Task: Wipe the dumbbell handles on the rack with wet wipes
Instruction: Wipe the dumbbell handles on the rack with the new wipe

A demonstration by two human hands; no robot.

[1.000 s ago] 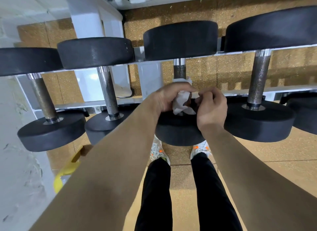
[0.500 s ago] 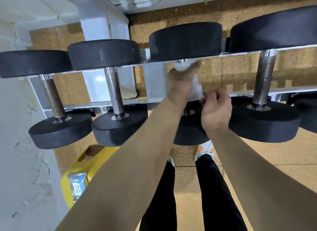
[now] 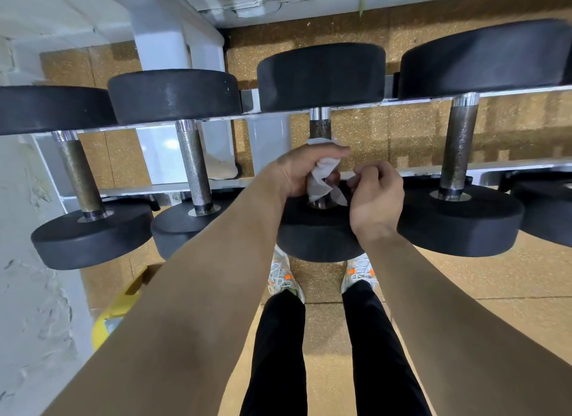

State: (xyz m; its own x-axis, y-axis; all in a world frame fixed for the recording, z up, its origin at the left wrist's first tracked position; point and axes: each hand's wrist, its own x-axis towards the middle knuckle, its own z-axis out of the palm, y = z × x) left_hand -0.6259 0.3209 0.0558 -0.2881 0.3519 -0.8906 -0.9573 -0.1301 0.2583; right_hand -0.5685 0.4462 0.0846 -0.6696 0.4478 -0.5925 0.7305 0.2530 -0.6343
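Clasping the wet wipe (image 3: 322, 171) round the third dumbbell handle (image 3: 320, 129) from the left on the rack (image 3: 216, 185), the left grip (image 3: 297, 171) is mid-wipe. The right grip (image 3: 376, 196) curls beside the wipe's tail; whether it pinches it, I cannot tell. Four handles and one wipe show, and the other handles' state is unclear.

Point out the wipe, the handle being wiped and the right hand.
wipe (image 3: 322, 176): head view, crumpled white fold at its middle.
handle (image 3: 320, 130): head view, dark knurled stretch above the wipe.
right hand (image 3: 376, 196): head view, back of the hand.
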